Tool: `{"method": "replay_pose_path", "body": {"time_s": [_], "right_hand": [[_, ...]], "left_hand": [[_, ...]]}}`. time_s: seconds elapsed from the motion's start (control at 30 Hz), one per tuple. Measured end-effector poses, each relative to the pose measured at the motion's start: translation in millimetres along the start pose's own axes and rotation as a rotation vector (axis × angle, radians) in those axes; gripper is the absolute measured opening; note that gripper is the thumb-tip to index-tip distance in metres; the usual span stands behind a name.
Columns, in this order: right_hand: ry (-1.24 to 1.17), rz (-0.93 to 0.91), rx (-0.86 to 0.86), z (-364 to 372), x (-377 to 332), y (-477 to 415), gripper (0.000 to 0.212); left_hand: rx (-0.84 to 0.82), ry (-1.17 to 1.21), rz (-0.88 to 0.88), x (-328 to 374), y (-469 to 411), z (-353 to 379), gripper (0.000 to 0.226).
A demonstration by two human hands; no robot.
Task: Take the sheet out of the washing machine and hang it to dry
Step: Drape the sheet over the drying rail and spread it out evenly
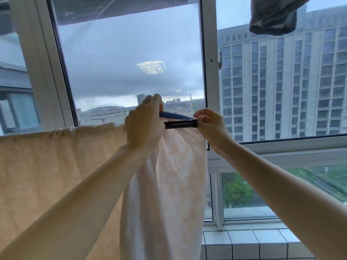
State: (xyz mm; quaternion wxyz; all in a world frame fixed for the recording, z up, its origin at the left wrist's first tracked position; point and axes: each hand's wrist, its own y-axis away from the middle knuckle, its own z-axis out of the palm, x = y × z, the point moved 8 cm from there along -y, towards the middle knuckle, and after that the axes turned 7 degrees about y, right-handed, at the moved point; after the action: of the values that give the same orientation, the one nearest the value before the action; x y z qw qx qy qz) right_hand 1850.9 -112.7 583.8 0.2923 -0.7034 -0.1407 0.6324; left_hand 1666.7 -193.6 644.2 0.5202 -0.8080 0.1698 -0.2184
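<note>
Sheet (178, 175): pale peach, faint floral pattern

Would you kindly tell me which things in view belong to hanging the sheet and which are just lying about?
Belongs to the job: sheet, draped over the black rod; blue strip above the rod; left hand gripping the strip; right hand holding the rod's end.
Just about: grey garment hanging top right; window handle; tiled ledge.
</note>
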Motion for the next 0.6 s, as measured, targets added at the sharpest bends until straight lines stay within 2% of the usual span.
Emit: {"method": "replay_pose_path", "body": {"time_s": [0.23, 0.4, 0.53, 0.6], "right_hand": [[0.033, 0.002, 0.015, -9.8, 16.0, 21.9, 0.014], [0.250, -0.063, -0.062, -2.8, 24.8, 48.1, 0.011], [0.379, -0.056, -0.134, -0.6, 39.4, 65.0, 0.015], [0.460, -0.054, -0.137, -2.0, 51.0, 75.4, 0.010]], "left_hand": [[-0.078, 0.084, 0.023, 17.6, 24.3, 6.6, 0.012], [-0.101, 0.152, 0.100, 28.5, 53.3, 16.9, 0.018], [-0.136, 0.168, 0.083, 20.2, 73.6, 25.8, 0.018], [-0.147, 0.197, 0.059, 14.1, 84.8, 28.6, 0.017]]}}
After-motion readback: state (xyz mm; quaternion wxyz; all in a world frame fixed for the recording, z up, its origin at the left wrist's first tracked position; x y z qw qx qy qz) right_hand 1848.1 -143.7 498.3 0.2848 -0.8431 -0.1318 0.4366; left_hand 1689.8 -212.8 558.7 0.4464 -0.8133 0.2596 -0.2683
